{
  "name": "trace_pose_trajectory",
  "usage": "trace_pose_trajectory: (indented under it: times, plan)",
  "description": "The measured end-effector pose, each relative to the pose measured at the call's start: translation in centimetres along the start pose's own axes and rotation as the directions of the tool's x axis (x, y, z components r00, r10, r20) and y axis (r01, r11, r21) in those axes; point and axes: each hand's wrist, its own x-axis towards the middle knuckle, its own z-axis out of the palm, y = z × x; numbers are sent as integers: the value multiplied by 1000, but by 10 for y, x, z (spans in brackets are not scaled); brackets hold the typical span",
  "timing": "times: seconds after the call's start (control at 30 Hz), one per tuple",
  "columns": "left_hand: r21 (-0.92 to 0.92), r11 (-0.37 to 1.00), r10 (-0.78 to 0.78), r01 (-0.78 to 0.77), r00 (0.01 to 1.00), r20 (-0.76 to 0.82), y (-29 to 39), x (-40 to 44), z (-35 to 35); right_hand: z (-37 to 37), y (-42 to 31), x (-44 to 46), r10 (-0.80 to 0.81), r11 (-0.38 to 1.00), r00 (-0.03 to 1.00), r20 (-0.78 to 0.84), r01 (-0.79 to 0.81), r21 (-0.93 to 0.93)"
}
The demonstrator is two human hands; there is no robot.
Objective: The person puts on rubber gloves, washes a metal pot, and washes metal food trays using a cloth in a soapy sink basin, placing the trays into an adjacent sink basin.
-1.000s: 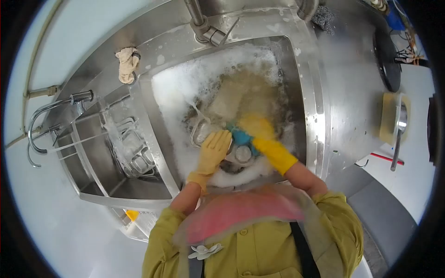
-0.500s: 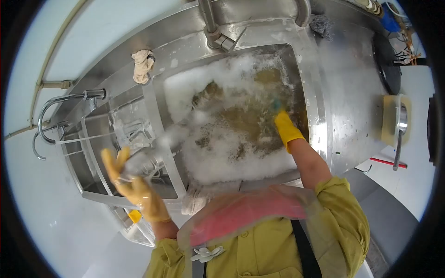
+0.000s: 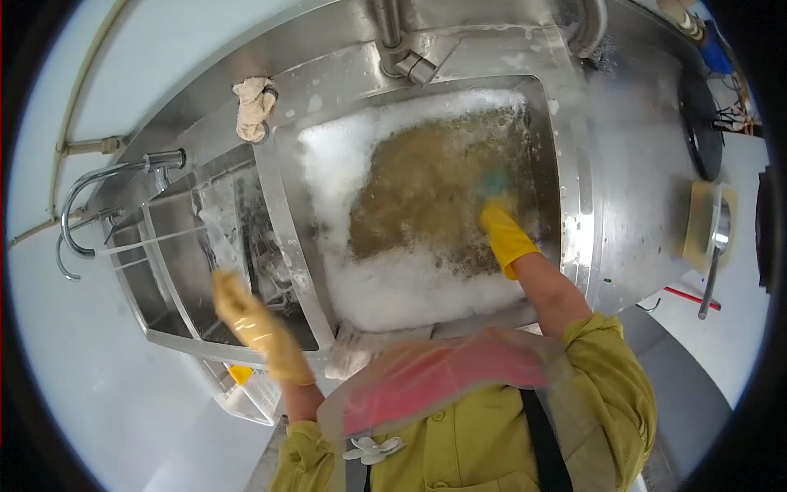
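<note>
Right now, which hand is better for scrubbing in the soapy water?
Probably the right hand: it's in the soapy water, by a blurry blue thing. The left hand is over the neighbouring basin.

A crumpled beige cloth is seen toward the back of the steel bench. At right, a round black object is shown near a pale yellow container, crossed by a long-handled metal utensil; at lower left, a yellow item is seen at a white basket.
</note>
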Motion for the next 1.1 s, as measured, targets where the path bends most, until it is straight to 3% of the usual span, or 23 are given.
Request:
trace_pose_trajectory:
  times: [0.03, 0.07, 0.1, 0.17, 0.27, 0.37, 0.43, 0.47, 0.5, 0.57, 0.67, 0.77, 0.83, 1.1]
  plan:
    - [-125, 985, -81, 118, 961, 264, 14, -21, 22, 1, 0, 0, 14, 1000, 1000, 3, -14, -18]
    - [-253, 905, -195, 341, 863, 465, 49, -43, 45, 2, -2, 1, 20, 999, 1000, 7, -20, -33]
    - [42, 997, -71, 57, 782, 619, 52, -50, 70, 1, -5, 3, 35, 998, 999, 5, -34, -43]
    - [52, 987, 82, -149, 769, 634, -6, -87, 133, 2, -12, 8, 58, 996, 998, 5, -57, -69]
    - [317, 851, -44, -420, 544, 838, -85, -101, 177, 1, -24, 18, 92, 990, 996, 1, -91, -109]
    - [426, 581, -288, -693, 315, 905, -145, -119, 192, 2, -31, 26, 116, 984, 993, 10, -113, -137]
    - [358, 884, -206, -301, 435, 876, -162, -135, 189, 3, -33, 28, 128, 980, 992, 18, -124, -154]
    - [263, 961, -187, -84, 504, 843, -166, -139, 186, 4, -35, 29, 130, 979, 991, 25, -124, -160]
    - [364, 852, -200, -376, 408, 891, -169, -144, 181, 4, -36, 30, 136, 978, 990, 27, -130, -162]
    - [345, 408, -310, -846, 227, 923, -141, -147, 168, 6, -33, 32, 149, 976, 988, 32, -142, -168]
    - [-121, 185, -342, -975, -179, 922, -112, -133, 156, 5, -34, 33, 160, 971, 986, 43, -150, -184]
    - [-4, 127, -405, -992, -56, 913, -92, -122, 153, 9, -35, 32, 171, 968, 984, 55, -157, -196]
    - [135, 252, -338, -958, 43, 940, -93, -118, 150, 10, -32, 30, 181, 966, 981, 66, -164, -202]
    - [222, 364, -250, -904, 134, 959, -121, -123, 151, 6, -17, 22, 213, 951, 974, 78, -188, -247]
